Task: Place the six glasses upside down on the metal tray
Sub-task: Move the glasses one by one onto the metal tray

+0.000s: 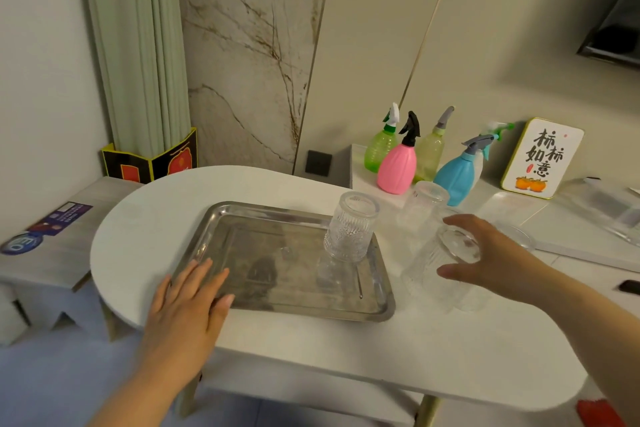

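A rectangular metal tray [263,253] lies on the white oval table [346,350]. One ribbed clear glass [349,229] stands on its rim at the tray's far right corner. My left hand [188,308] rests flat on the tray's near left corner, fingers apart. My right hand [485,253] wraps around the top of a second clear glass [436,270] standing on the table just right of the tray. Another glass [424,208] stands behind it, and more clear glass shows beneath my right hand, blurred.
Several spray bottles, with the pink one [398,166] in front, stand at the back on a side counter beside a card with persimmons [540,159]. A clear plastic cup [519,236] and clear packaging lie to the right. A low grey bench [52,246] is at left.
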A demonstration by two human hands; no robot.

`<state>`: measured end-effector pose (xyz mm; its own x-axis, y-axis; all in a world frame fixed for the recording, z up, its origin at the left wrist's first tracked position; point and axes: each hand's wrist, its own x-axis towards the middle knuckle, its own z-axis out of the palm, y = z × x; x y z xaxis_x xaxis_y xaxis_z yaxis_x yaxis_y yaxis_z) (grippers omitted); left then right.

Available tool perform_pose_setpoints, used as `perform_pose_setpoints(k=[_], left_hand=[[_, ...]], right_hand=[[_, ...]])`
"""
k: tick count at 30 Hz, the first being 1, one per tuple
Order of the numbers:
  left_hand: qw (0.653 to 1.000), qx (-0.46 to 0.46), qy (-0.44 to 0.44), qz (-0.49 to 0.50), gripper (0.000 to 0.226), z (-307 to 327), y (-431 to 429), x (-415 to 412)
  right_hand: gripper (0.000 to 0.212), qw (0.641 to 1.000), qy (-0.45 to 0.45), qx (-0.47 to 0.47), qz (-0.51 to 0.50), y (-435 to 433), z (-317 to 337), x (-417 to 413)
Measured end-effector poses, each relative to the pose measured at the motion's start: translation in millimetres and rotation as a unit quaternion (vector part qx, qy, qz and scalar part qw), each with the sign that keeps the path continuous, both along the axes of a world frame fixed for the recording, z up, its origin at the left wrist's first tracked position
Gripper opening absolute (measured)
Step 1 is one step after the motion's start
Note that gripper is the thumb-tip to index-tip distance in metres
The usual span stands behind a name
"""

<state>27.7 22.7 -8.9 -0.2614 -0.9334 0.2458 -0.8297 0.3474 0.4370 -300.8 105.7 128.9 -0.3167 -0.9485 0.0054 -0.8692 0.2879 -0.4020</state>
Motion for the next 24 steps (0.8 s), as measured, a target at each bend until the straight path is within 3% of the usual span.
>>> perform_pose_setpoints(k=[5, 8, 11, 16, 24], left_hand=[[0.997, 0.034, -0.066, 0.000, 0.119, -0.6, -4.5, -2.0], [0.996, 0.048, -0.076, 0.005, 0.136, -0.5, -4.8, -1.0], [0.995, 0.051, -0.082, 0.004, 0.139, 0.4, -6.1, -0.7], [0.994, 0.059, -0.091, -0.003, 0.138, 1.5, -5.1, -1.4], [0.991, 0.048, -0.124, -0.013, 0.140, 4.7, -4.9, -3.9]], right_hand=[[0.072, 0.997, -0.018, -0.043, 0.056, -24.0, 6.9, 23.0], [0.074, 0.993, -0.034, -0.044, 0.100, -37.2, -2.7, 43.6], [0.074, 0.991, -0.051, -0.027, 0.123, -47.0, -15.3, 59.0], [0.076, 0.990, -0.031, 0.016, 0.136, -54.2, -31.1, 68.7], [0.073, 0.989, 0.007, 0.001, 0.148, -54.3, -39.9, 65.9]])
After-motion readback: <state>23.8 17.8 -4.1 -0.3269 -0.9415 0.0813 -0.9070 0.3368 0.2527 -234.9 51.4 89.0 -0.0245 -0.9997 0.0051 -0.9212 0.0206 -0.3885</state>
